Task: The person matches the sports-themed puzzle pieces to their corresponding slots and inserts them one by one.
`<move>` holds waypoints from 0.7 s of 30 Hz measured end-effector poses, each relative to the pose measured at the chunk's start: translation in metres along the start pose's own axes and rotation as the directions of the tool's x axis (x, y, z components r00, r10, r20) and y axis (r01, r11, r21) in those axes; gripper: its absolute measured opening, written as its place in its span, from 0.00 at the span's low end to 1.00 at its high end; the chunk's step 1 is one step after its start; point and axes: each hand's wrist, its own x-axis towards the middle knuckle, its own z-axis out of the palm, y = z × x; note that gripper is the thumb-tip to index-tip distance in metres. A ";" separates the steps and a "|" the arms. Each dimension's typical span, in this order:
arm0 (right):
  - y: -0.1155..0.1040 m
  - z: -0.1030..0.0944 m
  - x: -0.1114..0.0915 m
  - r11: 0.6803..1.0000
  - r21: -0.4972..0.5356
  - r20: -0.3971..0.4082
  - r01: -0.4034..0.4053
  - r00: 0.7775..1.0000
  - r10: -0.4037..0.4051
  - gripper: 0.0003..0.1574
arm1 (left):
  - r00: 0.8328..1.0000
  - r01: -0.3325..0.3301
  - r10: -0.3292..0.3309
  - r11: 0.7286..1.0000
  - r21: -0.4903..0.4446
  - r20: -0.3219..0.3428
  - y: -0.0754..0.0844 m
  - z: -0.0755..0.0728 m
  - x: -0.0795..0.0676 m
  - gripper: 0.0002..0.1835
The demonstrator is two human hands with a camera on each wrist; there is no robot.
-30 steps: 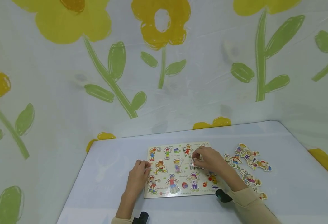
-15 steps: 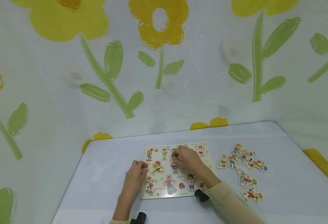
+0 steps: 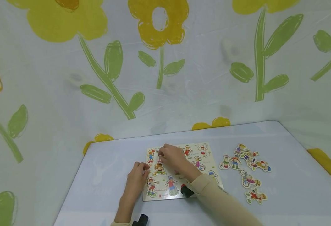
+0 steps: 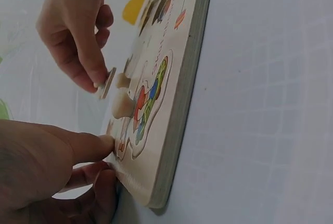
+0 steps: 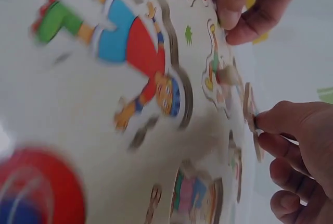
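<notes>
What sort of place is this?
Perhaps a play corner or a staged tabletop; the wider room is out of view. A flowered sheet rises behind a white table, which bears a picture puzzle and loose pieces.

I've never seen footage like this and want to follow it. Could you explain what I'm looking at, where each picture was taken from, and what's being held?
There is no machine: these are a person's two bare hands. The wide picture is taken from the head, looking forward and down; the other two come from the left and right wrists, close to each hand.

On a white table lies a puzzle board with cartoon sports figures. Several loose pieces lie to its right.

The left hand holds the board's left edge. The right hand pinches a piece, seemingly just above the board; it shows nearly edge-on, so its figure is hard to tell.
</notes>
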 end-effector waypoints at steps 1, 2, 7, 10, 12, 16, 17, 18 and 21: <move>-0.003 0.002 0.003 1.000 -0.002 0.008 0.004 1.000 -0.004 0.06 | 1.000 0.001 -0.001 1.000 -0.001 -0.002 0.000 0.000 0.000 0.06; -0.006 0.003 0.006 1.000 -0.001 0.011 0.012 1.000 -0.012 0.06 | 1.000 0.001 -0.001 1.000 0.000 -0.002 -0.001 0.000 0.000 0.05; -0.015 0.010 0.016 0.999 -0.013 -0.003 0.039 0.999 -0.039 0.06 | 1.000 -0.013 0.013 1.000 0.004 -0.009 -0.001 0.001 0.001 0.06; -0.019 0.012 0.020 0.999 -0.023 -0.009 0.032 0.999 -0.033 0.07 | 1.000 -0.019 0.019 1.000 0.008 -0.014 -0.001 0.001 0.001 0.06; -0.020 0.014 0.020 1.000 -0.019 -0.003 0.018 1.000 -0.018 0.07 | 1.000 -0.020 0.020 1.000 0.008 -0.016 0.000 0.001 0.001 0.06; -0.021 0.018 0.021 1.000 0.001 -0.010 -0.004 1.000 0.004 0.08 | 0.999 -0.027 0.027 1.000 0.005 -0.020 0.000 0.001 0.001 0.05; -0.022 0.020 0.021 1.000 0.003 -0.014 -0.004 1.000 0.004 0.08 | 0.999 -0.030 0.030 1.000 0.007 -0.022 0.000 0.001 0.001 0.05; -0.022 0.022 0.021 1.000 0.004 -0.019 -0.003 1.000 0.003 0.08 | 0.999 -0.033 0.033 0.999 0.007 -0.021 -0.001 0.001 0.000 0.05; -0.023 0.027 0.023 1.000 0.008 -0.029 0.003 1.000 -0.003 0.07 | 0.999 -0.032 0.033 0.999 0.005 -0.025 -0.002 0.001 0.000 0.05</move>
